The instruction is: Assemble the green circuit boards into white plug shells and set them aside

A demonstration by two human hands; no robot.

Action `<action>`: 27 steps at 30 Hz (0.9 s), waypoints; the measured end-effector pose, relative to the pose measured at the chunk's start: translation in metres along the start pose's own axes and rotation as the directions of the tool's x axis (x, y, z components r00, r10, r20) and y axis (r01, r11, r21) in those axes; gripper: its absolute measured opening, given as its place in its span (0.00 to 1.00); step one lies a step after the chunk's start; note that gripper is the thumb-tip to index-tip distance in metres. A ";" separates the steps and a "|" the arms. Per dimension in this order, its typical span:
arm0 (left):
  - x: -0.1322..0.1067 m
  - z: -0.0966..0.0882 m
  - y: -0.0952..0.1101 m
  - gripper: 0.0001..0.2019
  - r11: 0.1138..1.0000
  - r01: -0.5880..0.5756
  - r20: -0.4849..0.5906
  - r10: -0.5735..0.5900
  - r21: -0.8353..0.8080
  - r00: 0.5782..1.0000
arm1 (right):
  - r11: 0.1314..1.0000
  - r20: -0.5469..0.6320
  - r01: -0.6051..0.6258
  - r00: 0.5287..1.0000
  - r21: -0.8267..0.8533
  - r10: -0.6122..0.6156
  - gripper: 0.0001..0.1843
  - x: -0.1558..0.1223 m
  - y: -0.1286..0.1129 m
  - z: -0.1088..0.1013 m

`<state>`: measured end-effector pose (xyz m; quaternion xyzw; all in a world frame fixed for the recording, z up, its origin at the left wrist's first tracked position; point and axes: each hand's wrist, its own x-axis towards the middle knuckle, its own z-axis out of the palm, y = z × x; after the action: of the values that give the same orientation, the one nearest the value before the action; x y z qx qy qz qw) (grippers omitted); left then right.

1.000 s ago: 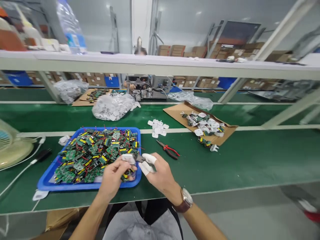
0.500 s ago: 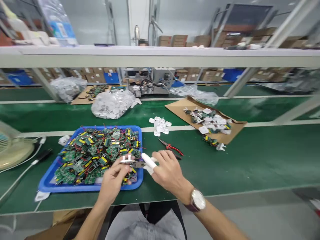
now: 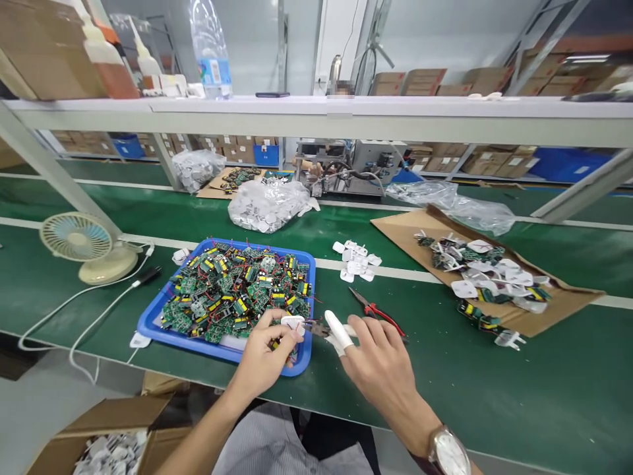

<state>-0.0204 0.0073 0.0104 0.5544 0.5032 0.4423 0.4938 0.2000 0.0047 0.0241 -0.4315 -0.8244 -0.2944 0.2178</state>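
Between the thumb and fingers of my left hand (image 3: 264, 353) is a white plug cover (image 3: 293, 323) with thin red wire on its flat face, held over the near right corner of a blue tray (image 3: 227, 353). My right hand (image 3: 378, 356), with white covers on a finger and thumb, is closed around a pair of pliers (image 3: 318, 328); their grips are mostly hidden. The metal jaws point left and meet the plug cover's right edge, where I cannot tell if they grip wire. Green circuit boards (image 3: 237, 290) with yellow parts and red wires fill the tray.
Red-handled long-nose pliers (image 3: 376, 311) lie right of the tray, below a pile of white plug covers (image 3: 356, 260). Cardboard (image 3: 558, 316) at right carries wired plugs and boards. A small fan (image 3: 79, 241) and cables stand left. A shelf (image 3: 395, 115) crosses above the bench.
The view has swung left, so the bench things sit further right. The plug cover has turned: its prongs pointed up before, and its flat, wired face shows now. Both hands keep their hold.
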 end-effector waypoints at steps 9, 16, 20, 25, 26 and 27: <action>-0.001 0.001 0.003 0.17 0.993 -0.054 0.027 0.051 0.107 0.998 | 1.000 0.006 0.001 1.000 0.003 -0.001 0.13 -0.002 -0.005 0.002; 0.000 0.000 -0.006 0.18 0.987 -0.074 0.079 0.063 0.143 0.995 | 0.997 0.006 0.013 1.000 0.081 -0.013 0.15 -0.007 -0.005 0.003; -0.002 -0.002 -0.003 0.19 0.975 -0.159 0.074 0.149 0.154 0.986 | 0.968 0.031 -0.085 0.996 0.234 0.080 0.12 -0.012 -0.003 0.010; -0.005 -0.001 -0.003 0.19 0.984 -0.128 0.097 0.116 0.125 0.988 | 0.811 0.109 -0.202 0.979 0.549 0.170 0.10 -0.017 -0.006 0.011; -0.004 0.000 -0.003 0.19 0.991 -0.094 0.098 0.085 0.092 0.992 | 0.731 0.167 -0.247 0.969 0.636 0.182 0.11 -0.016 -0.009 0.009; -0.004 0.001 -0.003 0.19 0.996 -0.065 0.093 0.059 0.057 0.994 | 0.637 0.235 -0.301 0.953 0.710 0.189 0.12 -0.016 -0.013 0.007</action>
<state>-0.0202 0.0035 0.0074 0.6041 0.4756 0.4161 0.4854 0.1970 -0.0054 0.0056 -0.4338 -0.8190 0.1271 0.3534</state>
